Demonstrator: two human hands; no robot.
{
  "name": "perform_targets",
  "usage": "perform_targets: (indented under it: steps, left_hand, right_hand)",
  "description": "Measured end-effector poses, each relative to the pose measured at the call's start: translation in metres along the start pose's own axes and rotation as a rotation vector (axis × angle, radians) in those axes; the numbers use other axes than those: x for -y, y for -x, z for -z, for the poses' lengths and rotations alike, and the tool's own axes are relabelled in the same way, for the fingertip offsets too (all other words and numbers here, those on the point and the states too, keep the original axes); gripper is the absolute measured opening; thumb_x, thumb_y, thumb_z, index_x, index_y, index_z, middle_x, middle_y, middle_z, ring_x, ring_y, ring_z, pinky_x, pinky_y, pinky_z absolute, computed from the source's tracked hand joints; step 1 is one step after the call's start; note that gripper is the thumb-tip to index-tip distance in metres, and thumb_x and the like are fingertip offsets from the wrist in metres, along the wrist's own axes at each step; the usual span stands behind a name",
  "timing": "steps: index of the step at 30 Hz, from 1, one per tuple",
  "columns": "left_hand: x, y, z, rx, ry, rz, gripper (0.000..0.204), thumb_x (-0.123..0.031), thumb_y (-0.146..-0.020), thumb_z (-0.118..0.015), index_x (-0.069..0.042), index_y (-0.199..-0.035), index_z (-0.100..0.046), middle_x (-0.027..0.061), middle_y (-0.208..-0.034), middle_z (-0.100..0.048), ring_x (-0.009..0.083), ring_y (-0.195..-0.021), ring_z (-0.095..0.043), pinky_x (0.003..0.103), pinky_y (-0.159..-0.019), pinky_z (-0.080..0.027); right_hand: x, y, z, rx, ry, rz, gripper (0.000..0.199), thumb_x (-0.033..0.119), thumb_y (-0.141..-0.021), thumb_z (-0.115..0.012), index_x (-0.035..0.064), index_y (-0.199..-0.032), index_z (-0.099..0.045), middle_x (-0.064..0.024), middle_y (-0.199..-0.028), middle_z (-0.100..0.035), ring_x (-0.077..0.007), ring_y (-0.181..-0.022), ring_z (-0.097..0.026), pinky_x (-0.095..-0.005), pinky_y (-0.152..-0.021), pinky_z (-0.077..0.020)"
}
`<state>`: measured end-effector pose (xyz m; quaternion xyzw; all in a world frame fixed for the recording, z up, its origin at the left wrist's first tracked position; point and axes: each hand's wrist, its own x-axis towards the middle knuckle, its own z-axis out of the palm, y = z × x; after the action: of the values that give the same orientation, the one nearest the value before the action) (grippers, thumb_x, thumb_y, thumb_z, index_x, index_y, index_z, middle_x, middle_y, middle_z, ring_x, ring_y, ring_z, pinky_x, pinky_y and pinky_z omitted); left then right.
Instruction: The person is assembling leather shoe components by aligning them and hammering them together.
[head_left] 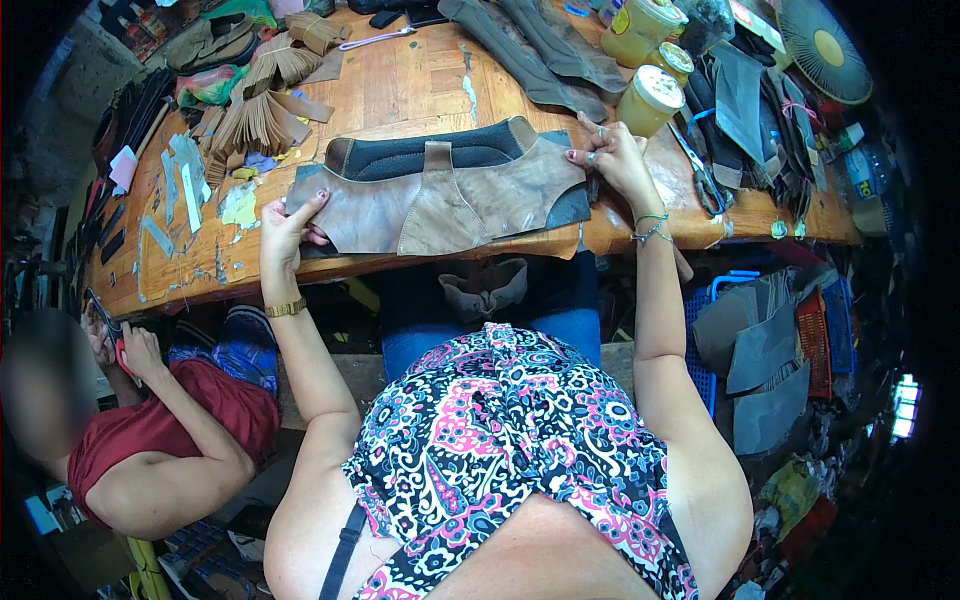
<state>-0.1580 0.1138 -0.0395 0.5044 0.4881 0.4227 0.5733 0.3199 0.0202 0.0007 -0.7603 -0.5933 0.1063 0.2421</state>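
A wide brown leather shoe-upper piece [440,205] with a dark padded collar [430,152] lies flat on the wooden workbench [400,80] in front of me. My left hand [288,228] pinches its left end, thumb on top. At the right end my right hand [612,155] rests on the leather with fingers bent, pressing its upper corner. A small folded leather piece [485,287] sits in my lap below the bench edge.
Stacks of tan leather cut-outs [262,105] lie at the back left, dark boot shafts [545,50] at the back, glue jars [650,98] and scissors [705,180] to the right. Another person [150,430] sits at my lower left. Grey sheets [765,360] fill blue crates at right.
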Motion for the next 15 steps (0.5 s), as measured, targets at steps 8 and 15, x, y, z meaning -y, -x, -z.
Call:
perform_targets:
  steps: [8, 15]
  left_hand:
    - [0.003, -0.002, 0.002, 0.018, 0.012, 0.001, 0.023, -0.017, -0.086, -0.083, 0.002, -0.089, -0.07, 0.0077, -0.072, -0.07, 0.0118, -0.047, -0.061, 0.023, -0.041, -0.05]
    - [0.001, 0.0, 0.001, 0.006, 0.009, 0.011, 0.023, -0.016, -0.086, -0.083, 0.002, -0.091, -0.07, 0.008, -0.073, -0.071, 0.0118, -0.047, -0.062, 0.023, -0.041, -0.05]
  right_hand:
    - [-0.022, -0.007, -0.015, -0.051, -0.203, 0.108, 0.036, 0.037, -0.07, -0.089, 0.0032, -0.073, -0.078, -0.0134, -0.096, -0.077, -0.0238, -0.087, -0.065, -0.0425, -0.087, -0.0255]
    - [-0.002, 0.003, -0.006, -0.058, -0.034, 0.05, 0.034, 0.034, -0.073, -0.088, 0.0015, -0.078, -0.079, -0.0133, -0.134, -0.067, -0.0211, -0.1, -0.067, -0.0392, -0.092, -0.0331]
